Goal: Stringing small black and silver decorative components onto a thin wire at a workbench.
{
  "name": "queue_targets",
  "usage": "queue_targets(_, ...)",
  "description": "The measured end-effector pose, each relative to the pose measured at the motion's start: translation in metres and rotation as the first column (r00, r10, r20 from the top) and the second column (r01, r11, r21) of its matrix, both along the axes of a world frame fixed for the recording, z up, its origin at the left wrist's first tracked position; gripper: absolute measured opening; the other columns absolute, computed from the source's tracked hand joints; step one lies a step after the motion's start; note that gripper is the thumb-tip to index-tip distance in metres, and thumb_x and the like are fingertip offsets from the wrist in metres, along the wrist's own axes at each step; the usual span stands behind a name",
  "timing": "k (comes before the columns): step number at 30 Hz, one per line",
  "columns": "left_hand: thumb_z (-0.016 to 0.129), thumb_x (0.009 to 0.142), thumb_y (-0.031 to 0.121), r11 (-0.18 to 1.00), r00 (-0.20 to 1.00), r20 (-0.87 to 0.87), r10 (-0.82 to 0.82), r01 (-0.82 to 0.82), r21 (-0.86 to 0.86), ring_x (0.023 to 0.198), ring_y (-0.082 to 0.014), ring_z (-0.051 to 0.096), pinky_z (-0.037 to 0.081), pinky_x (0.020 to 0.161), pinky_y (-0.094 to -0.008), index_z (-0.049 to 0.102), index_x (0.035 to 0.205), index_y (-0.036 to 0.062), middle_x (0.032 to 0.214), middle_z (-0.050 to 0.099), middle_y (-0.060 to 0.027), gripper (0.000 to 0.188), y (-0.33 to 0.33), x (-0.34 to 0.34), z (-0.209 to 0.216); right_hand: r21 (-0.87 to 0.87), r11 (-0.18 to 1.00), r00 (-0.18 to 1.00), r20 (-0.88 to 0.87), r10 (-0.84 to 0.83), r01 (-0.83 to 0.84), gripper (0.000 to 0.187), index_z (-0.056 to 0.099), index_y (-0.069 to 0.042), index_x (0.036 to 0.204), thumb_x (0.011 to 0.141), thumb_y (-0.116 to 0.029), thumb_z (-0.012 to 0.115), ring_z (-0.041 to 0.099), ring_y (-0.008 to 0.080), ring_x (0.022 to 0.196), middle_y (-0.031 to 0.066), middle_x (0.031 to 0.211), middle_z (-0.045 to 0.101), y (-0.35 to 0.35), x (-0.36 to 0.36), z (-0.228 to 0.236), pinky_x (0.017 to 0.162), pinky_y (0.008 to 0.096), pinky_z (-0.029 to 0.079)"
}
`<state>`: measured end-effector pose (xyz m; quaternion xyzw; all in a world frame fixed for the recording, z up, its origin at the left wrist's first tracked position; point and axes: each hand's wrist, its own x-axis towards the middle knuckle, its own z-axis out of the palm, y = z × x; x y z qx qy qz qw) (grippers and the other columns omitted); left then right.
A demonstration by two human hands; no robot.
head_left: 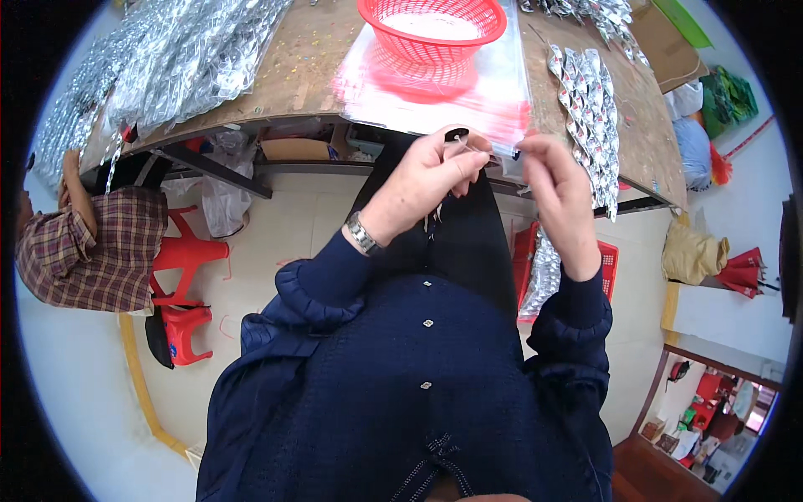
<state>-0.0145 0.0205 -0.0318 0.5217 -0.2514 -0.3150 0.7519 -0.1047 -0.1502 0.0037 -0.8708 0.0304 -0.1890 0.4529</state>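
My left hand (439, 171), with a metal watch (361, 233) on its wrist, is closed in a pinch just off the table's front edge. Between its fingers is something small and thin that I cannot make out. To its right, my right hand (559, 188) has its fingers curled in, the fingertips close to the corner of a stack of clear plastic bags (493, 88). A tiny dark bit shows at those fingertips, too small to name. On the bags stands a red plastic basket (431, 52) with a pale bottom.
Twisted silver foil strips (590, 117) hang over the edge at right; bagged silver strips (196, 63) are heaped at left. Beneath the table are a cardboard box (297, 149) and a red crate (608, 263). A person in a plaid shirt (92, 251) sits by red stools (188, 255).
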Motion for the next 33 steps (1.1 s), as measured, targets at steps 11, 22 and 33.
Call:
queue_targets(11,0.052,0.094,0.017,0.999,0.999,-0.004,-0.036,0.036,-0.03,0.063,-0.0044,0.047,0.038,0.057,-0.0187,0.06,0.097,0.0017,0.072,0.051,0.0033,0.018,-0.018,-0.004,0.017,0.134,0.965,0.945,-0.208,0.251,-0.227,0.017,0.059,0.003,0.092,0.08,-0.009,0.063,0.058,0.0242,0.081,0.0123,0.088,0.057,0.02,-0.01,-0.043,0.073,0.031,0.046)
queue_targets(22,0.055,0.093,0.015,0.985,0.995,0.067,-0.072,0.081,-0.152,0.091,-0.009,0.054,0.045,0.078,-0.0226,0.049,0.125,0.0013,0.1,0.056,-0.0021,0.035,-0.038,-0.001,0.027,0.488,0.873,0.976,-0.191,0.107,-0.001,0.004,0.056,-0.004,0.084,0.088,-0.004,0.057,0.053,0.0035,0.065,-0.0011,0.075,0.059,0.003,-0.028,-0.008,0.059,0.018,0.041)
queue_targets(33,0.055,0.092,0.016,0.987,0.994,0.023,-0.106,0.102,0.121,0.093,-0.0104,0.057,0.047,0.078,-0.0237,0.055,0.116,0.0027,0.106,0.058,-0.0027,0.028,-0.017,0.001,0.0,-0.229,0.919,0.919,-0.158,-0.361,0.322,0.02,0.061,-0.001,0.077,0.086,-0.018,0.061,0.052,0.006,0.06,0.0002,0.067,0.06,-0.112,0.021,0.032,0.055,0.0222,0.041)
